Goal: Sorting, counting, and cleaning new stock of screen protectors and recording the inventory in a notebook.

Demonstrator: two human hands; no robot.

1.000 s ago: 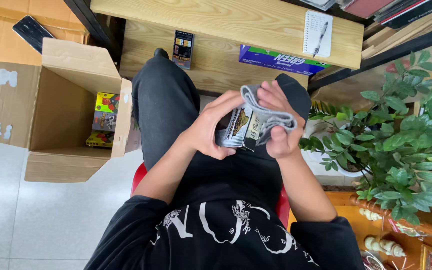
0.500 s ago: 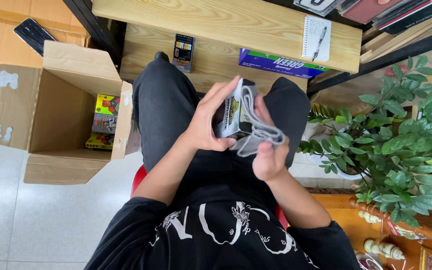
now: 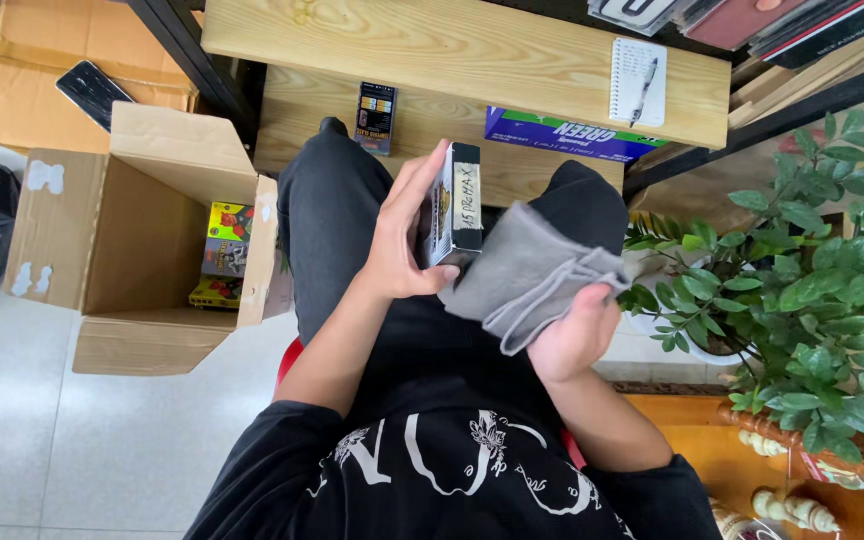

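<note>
From the head view, your left hand (image 3: 407, 235) is closed around a small flat box (image 3: 457, 205), held upright on its edge above your lap, thumb near the lower corner and fingers stretched up along its left face. A white label strip runs along the narrow edge that faces you. Your right hand (image 3: 572, 330) sits just right of and nearer than the box, gripping a folded grey cloth (image 3: 527, 275); the cloth's left corner touches the box's lower right side. The two hands are close together but not touching each other.

Left of your knee stands an open cardboard box (image 3: 142, 250) on the pale tiled floor, with colourful packs (image 3: 224, 240) stacked inside against its right wall. Farther off, the wooden shelf (image 3: 452, 45) carries a notepad with a pen (image 3: 638, 82) on its right part, and a lower board holds a small dark pack (image 3: 376, 117) and a long blue-and-green carton (image 3: 562, 138). A leafy green plant (image 3: 812, 260) fills the right side.
</note>
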